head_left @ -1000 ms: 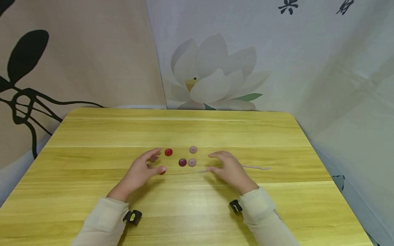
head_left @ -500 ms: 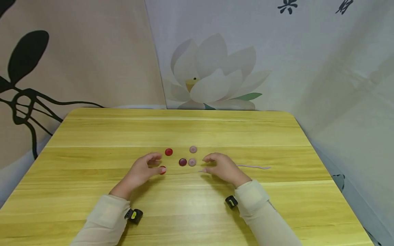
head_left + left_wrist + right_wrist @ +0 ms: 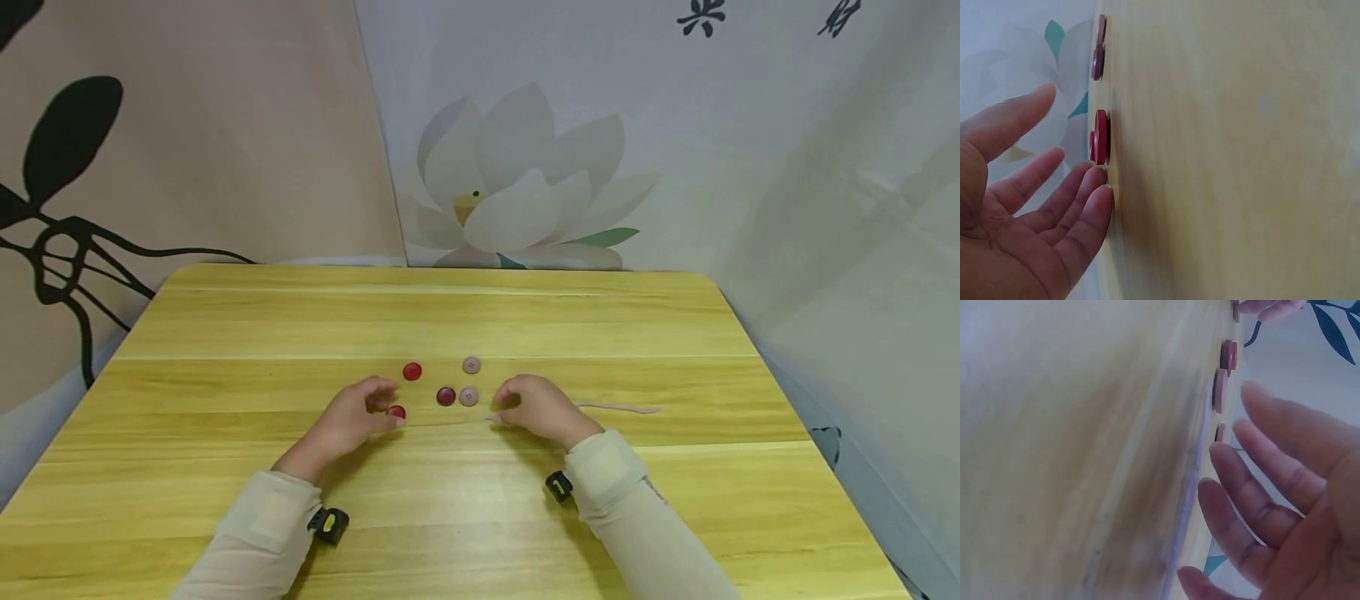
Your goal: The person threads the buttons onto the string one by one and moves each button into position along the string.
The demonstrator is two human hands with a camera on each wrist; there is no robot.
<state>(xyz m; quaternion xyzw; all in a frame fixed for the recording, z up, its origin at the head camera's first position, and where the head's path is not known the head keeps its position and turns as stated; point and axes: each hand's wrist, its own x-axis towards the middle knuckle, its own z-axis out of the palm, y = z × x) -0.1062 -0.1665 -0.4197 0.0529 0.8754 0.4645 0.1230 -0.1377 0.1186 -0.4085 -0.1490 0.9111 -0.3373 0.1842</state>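
In the head view my left hand [image 3: 352, 419] hovers low over the table, its thumb and fingers spread around a red button [image 3: 396, 412]. A gap shows between thumb and fingers in the left wrist view, and nothing is pinched; the red button [image 3: 1102, 137] lies just past the fingertips. My right hand [image 3: 542, 410] is loosely bent above a thin pale purple cord [image 3: 618, 407], hiding its middle part. The right wrist view shows the cord [image 3: 1188, 500] lying on the table beside the relaxed fingers. Between the hands lie a dark red button [image 3: 446, 396] and a mauve button [image 3: 468, 396].
A second red button [image 3: 412, 371] and a second mauve button [image 3: 471, 365] lie farther back. All rest on a wooden table [image 3: 480, 517]. Behind its far edge hangs a printed cloth [image 3: 525, 167] with a lotus flower.
My right hand has moved left and its fingers bend a little more. The left hand has shifted slightly, showing more of the near red button. The buttons and the cord look unmoved.
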